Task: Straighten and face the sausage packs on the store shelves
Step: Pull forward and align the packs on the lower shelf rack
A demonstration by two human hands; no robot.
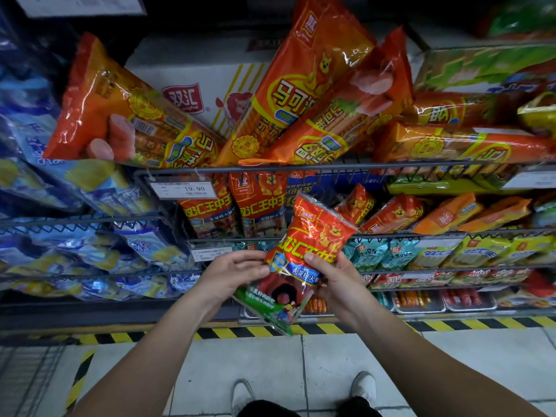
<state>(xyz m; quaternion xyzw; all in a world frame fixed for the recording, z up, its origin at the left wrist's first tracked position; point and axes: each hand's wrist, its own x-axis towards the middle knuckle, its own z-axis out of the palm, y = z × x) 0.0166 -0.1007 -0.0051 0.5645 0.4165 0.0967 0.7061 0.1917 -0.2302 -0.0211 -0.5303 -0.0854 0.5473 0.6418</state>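
Observation:
I hold a red sausage pack with yellow lettering upright in front of the middle wire shelf. My right hand grips its lower right side, thumb across the front. My left hand holds the lower left edge, fingers curled at the pack. The pack's bottom end, green and dark red, hangs below both hands. Two matching red packs stand upright on the shelf behind. Long orange sausage packs lie fanned and crooked on the upper shelf.
A wire shelf rail with a 19.90 price tag runs across. Blue packs fill the left shelves; orange, teal and yellow packs fill the right. A white carton sits behind. Yellow-black floor tape edges the shelving.

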